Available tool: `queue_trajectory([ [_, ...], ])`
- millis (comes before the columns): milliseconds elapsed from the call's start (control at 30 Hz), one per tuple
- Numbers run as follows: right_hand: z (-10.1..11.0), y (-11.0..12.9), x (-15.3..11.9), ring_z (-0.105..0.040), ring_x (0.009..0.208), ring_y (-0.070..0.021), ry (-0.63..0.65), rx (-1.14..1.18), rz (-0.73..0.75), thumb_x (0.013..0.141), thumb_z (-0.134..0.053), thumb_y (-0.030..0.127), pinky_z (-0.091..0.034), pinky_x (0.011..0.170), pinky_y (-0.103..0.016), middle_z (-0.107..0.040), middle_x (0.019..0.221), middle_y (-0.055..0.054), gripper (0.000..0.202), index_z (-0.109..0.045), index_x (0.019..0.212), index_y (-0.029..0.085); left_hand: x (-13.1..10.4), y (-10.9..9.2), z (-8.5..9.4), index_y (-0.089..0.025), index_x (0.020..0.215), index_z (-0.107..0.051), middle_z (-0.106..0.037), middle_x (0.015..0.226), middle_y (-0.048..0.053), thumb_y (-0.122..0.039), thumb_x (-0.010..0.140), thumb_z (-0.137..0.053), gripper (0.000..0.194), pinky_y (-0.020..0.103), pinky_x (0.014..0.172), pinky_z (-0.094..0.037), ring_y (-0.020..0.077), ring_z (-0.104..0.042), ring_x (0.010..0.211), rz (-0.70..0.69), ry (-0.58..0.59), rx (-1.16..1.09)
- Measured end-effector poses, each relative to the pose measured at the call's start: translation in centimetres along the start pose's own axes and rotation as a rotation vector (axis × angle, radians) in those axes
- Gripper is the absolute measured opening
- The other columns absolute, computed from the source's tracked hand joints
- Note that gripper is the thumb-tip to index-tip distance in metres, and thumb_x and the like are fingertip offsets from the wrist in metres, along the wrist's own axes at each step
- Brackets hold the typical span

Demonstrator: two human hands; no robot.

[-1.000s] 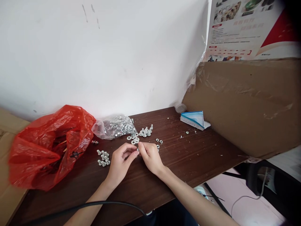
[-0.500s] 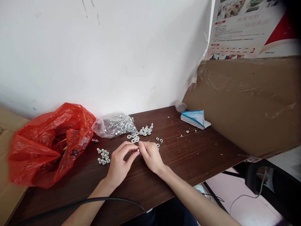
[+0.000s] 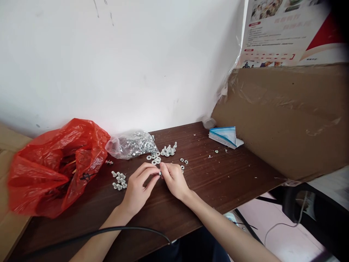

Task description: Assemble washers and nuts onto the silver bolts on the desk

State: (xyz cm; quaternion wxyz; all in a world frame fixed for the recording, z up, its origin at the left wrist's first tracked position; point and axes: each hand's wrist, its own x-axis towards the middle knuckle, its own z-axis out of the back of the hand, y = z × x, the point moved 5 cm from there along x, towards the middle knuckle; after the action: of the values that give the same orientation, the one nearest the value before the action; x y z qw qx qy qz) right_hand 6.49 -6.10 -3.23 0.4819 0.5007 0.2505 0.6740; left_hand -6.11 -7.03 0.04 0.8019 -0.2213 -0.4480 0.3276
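Observation:
My left hand (image 3: 139, 185) is closed, its thumb and forefinger pinching a small metal nut (image 3: 160, 173). Against it, my right hand (image 3: 174, 180) is closed with curled fingers and thumb on top; what sits inside that grip is hidden. Flat washers (image 3: 156, 159) lie just beyond the fingertips. Behind them, bolts (image 3: 169, 150) stand upright on their heads in a cluster. Several loose nuts (image 3: 186, 162) are right of my right hand, partly covered by it. Left of my left hand lies another group of bolts (image 3: 119, 181).
A clear bag of hardware (image 3: 136, 144) rests by the wall, next to a red plastic bag (image 3: 49, 171). A blue-and-white packet (image 3: 223, 137) lies at the back right of the brown table (image 3: 207, 185). Cardboard (image 3: 278, 123) borders the right side. A black cable (image 3: 122, 228) crosses in front.
Both hands stay together in nearly the same place and grip. The nut at the left fingertips shows a little more. The whole view has shifted slightly.

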Motion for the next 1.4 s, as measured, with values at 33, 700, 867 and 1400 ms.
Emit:
queue_trajectory([
  [33,0.0,0.0,0.0,-0.041,0.050,-0.0102,0.003,0.009,-0.004,0.096,-0.030,0.037,-0.030,0.053,-0.024,-0.045,0.053,0.001,0.045,-0.039,0.057,0.018,0.0,-0.2,0.0,-0.020,0.090,-0.066,-0.065,0.092,0.005,-0.017,0.085,-0.058,0.010,0.030,0.081,-0.052,0.0171,-0.062,0.088,-0.028,0.002,0.006],
  [700,-0.4,-0.1,0.1,-0.038,0.049,-0.0097,-0.003,0.014,-0.007,0.096,-0.030,0.042,-0.026,0.052,-0.024,-0.043,0.052,0.001,0.048,-0.038,0.056,0.018,-0.2,0.7,-0.3,-0.018,0.099,-0.059,-0.064,0.089,0.004,-0.019,0.086,-0.059,0.013,0.026,0.073,-0.054,0.0138,-0.063,0.079,0.052,0.040,0.006],
  [867,-0.4,-0.2,0.0,-0.035,0.049,-0.0095,0.006,-0.007,0.029,0.097,-0.031,0.039,-0.025,0.052,-0.025,-0.042,0.052,0.002,0.046,-0.035,0.056,0.018,-0.3,1.1,-0.4,-0.017,0.091,-0.062,-0.064,0.081,0.002,-0.021,0.087,-0.058,0.006,0.023,0.066,-0.053,0.0123,-0.063,0.071,0.115,0.057,-0.004],
  [1400,-0.9,-0.6,0.0,-0.031,0.046,-0.0081,0.125,0.241,-0.155,0.094,-0.032,0.050,-0.024,0.049,-0.024,-0.034,0.046,0.004,0.054,-0.032,0.050,0.019,-0.7,-0.8,0.2,-0.019,0.097,-0.064,-0.061,0.092,0.005,-0.003,0.084,-0.055,0.022,0.025,0.071,-0.052,0.0130,-0.060,0.082,-0.398,-0.004,0.255],
])
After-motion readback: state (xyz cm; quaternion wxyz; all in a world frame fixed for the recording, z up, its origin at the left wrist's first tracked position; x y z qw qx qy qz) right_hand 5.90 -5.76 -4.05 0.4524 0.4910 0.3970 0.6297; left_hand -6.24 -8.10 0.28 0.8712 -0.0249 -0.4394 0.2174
